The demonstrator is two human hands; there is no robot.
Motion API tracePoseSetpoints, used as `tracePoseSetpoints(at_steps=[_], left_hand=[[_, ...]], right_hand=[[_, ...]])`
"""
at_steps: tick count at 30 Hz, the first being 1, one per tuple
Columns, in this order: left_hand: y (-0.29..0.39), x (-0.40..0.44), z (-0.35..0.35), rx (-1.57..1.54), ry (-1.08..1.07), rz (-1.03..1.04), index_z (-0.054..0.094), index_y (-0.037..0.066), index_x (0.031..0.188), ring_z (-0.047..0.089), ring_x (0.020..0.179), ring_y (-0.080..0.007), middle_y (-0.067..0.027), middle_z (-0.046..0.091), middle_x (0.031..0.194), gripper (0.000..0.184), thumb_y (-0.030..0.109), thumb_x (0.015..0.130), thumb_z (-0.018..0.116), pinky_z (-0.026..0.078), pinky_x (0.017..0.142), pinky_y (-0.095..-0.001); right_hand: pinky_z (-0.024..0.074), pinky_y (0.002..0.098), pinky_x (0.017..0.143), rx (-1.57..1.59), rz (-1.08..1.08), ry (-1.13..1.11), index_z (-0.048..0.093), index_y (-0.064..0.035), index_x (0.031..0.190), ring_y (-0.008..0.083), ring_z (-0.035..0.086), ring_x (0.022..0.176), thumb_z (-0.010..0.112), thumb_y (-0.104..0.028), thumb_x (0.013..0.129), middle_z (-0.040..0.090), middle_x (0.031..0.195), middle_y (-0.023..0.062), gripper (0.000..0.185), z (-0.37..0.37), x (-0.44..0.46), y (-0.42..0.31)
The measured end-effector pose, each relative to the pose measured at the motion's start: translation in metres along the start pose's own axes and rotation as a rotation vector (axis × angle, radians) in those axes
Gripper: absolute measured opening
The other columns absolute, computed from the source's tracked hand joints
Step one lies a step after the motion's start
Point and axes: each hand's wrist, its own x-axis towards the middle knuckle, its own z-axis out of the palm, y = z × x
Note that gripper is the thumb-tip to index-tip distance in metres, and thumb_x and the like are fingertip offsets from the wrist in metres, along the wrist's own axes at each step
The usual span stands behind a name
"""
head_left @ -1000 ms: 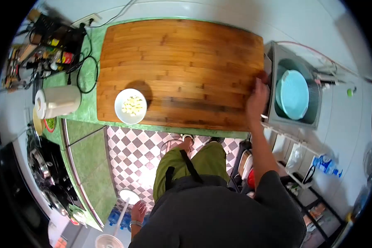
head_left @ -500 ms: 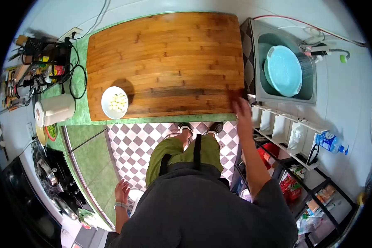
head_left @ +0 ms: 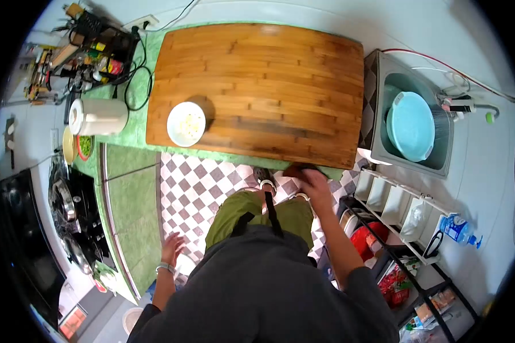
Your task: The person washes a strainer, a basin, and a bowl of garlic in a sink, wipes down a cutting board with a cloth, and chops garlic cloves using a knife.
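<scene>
My right hand (head_left: 313, 184) is just below the front right edge of the wooden cutting board (head_left: 257, 91), over the floor. A dark reddish-brown thing (head_left: 299, 169) shows at its fingers, too blurred to name. Low on the left, my left hand (head_left: 172, 247) hangs beside my body with its fingers apart, holding nothing. Near the board's front left corner stands a white bowl (head_left: 176, 136) with pale yellowish pieces (head_left: 189, 126) in it.
To the right, a light blue basin (head_left: 412, 126) sits tilted in the metal sink (head_left: 440, 163). Below that are a white rack (head_left: 397, 200), a blue pump bottle (head_left: 459, 228) and a black shelf frame. A cream canister (head_left: 106, 116) and pans (head_left: 63, 200) are on the left.
My right hand has come off the board's right front corner and moved down and left, with the dark thing at its fingers. The whole view has shifted and turned slightly.
</scene>
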Motion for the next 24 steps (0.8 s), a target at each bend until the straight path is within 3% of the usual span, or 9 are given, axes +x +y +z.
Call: tracePoseSetpoints(at_steps=[1,2,7,10,14,17,19,21,24], left_hand=[[-0.006,-0.002,-0.004,-0.003,0.007,0.062,0.059,0.014,0.131,0.062,0.105,-0.0165,-0.0037,0.065,0.114,0.035,0.024,0.097,0.057,0.050,0.089,-0.0336],[-0.013,0.000,-0.008,0.006,0.031,0.033,0.060,0.014,0.129,0.062,0.103,-0.0159,-0.0034,0.066,0.111,0.033,0.022,0.097,0.056,0.051,0.088,-0.0345],[-0.034,-0.020,0.008,0.051,-0.008,-0.119,0.064,0.009,0.122,0.062,0.084,-0.0108,-0.0022,0.065,0.099,0.029,0.011,0.094,0.056,0.050,0.070,-0.0254],[-0.080,-0.002,-0.003,0.123,-0.214,-0.098,0.066,0.004,0.116,0.058,0.075,-0.0083,-0.0015,0.064,0.087,0.026,0.010,0.092,0.059,0.046,0.062,-0.0226],[-0.032,-0.067,0.039,0.465,-0.329,0.104,0.068,0.002,0.112,0.062,0.082,-0.0096,-0.0030,0.069,0.096,0.020,0.010,0.096,0.060,0.050,0.074,-0.0236],[-0.121,0.003,-0.005,0.458,-0.445,0.049,0.067,-0.002,0.115,0.065,0.099,-0.0158,-0.0077,0.071,0.108,0.025,0.015,0.098,0.061,0.051,0.089,-0.0301],[-0.108,-0.021,0.008,0.461,-0.485,0.030,0.066,-0.002,0.115,0.065,0.099,-0.0159,-0.0080,0.071,0.109,0.025,0.015,0.098,0.061,0.051,0.089,-0.0303],[-0.090,-0.048,0.026,0.458,-0.521,-0.005,0.066,-0.002,0.116,0.065,0.100,-0.0159,-0.0082,0.071,0.110,0.026,0.015,0.098,0.061,0.051,0.089,-0.0306],[-0.071,-0.078,0.046,0.417,-0.555,-0.076,0.066,-0.002,0.117,0.065,0.100,-0.0159,-0.0085,0.071,0.111,0.026,0.015,0.098,0.061,0.051,0.090,-0.0310]], right_hand=[[0.0439,0.0447,0.104,0.108,0.311,0.028,0.069,-0.0056,0.116,0.0360,0.056,0.121,0.066,-0.018,0.088,0.062,0.128,0.0154,0.030,-0.014,-0.021,0.011],[0.0444,0.0441,0.103,0.082,0.348,0.005,0.067,-0.0018,0.117,0.0364,0.056,0.121,0.066,-0.019,0.089,0.062,0.128,0.0160,0.033,-0.047,-0.029,0.018],[0.0462,0.0433,0.101,-0.219,0.307,0.142,0.072,-0.0025,0.106,0.0374,0.057,0.116,0.056,0.009,0.079,0.063,0.124,0.0174,0.034,-0.140,-0.025,0.039],[0.0460,0.0424,0.099,-0.144,0.120,0.261,0.071,-0.0039,0.108,0.0366,0.060,0.112,0.059,0.008,0.082,0.064,0.123,0.0166,0.031,-0.174,0.048,0.004],[0.0422,0.0436,0.103,-0.258,0.155,0.370,0.068,-0.0049,0.113,0.0402,0.054,0.121,0.064,0.001,0.084,0.058,0.133,0.0189,0.030,-0.196,0.082,-0.032],[0.0491,0.0410,0.091,-0.021,0.503,0.038,0.069,-0.0075,0.108,0.0344,0.063,0.104,0.066,-0.010,0.087,0.067,0.114,0.0157,0.022,-0.191,0.020,-0.030],[0.0530,0.0377,0.074,0.121,0.570,-0.287,0.070,-0.0088,0.106,0.0284,0.068,0.081,0.063,-0.018,0.092,0.070,0.089,0.0128,0.019,-0.171,-0.062,-0.012],[0.0533,0.0360,0.069,0.141,0.630,-0.660,0.069,-0.0062,0.101,0.0229,0.067,0.073,0.059,-0.012,0.092,0.070,0.084,0.0097,0.015,-0.170,-0.134,-0.025],[0.0511,0.0284,0.070,0.845,0.921,-0.825,0.067,-0.0041,0.097,0.0120,0.063,0.077,0.067,-0.003,0.089,0.066,0.083,0.0012,0.008,-0.178,-0.217,-0.050]])
